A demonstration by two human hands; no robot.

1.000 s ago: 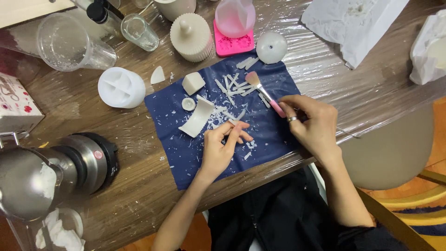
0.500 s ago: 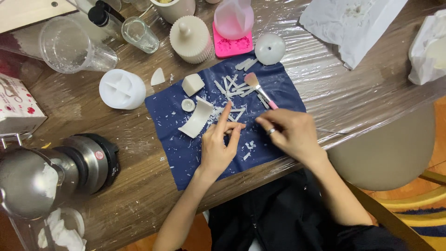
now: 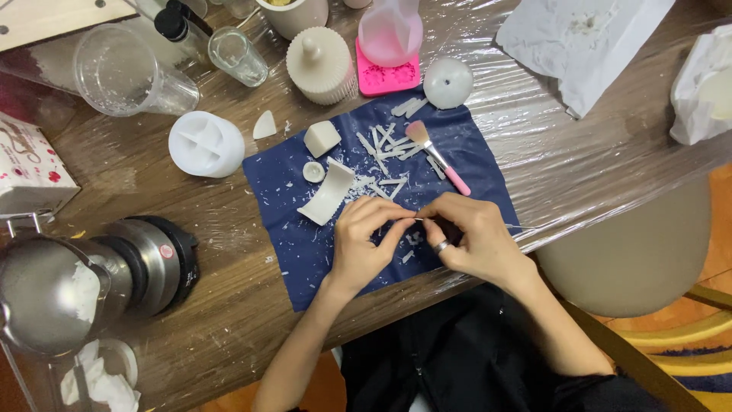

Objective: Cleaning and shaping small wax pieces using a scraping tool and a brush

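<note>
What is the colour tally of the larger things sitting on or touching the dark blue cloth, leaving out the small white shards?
White: 4 - curved plaster piece, wedge-shaped block, small round disc, round ball
Pink: 2 - pink-handled brush, flat pink mould
Total: 6

Bare forearms, a silver ring [image 3: 441, 246] on one right-hand finger, seemingly black clothing [image 3: 457, 366] below.

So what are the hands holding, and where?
Left hand and right hand pinch something small and thin between their fingertips over the blue cloth; what it is cannot be told.
</note>
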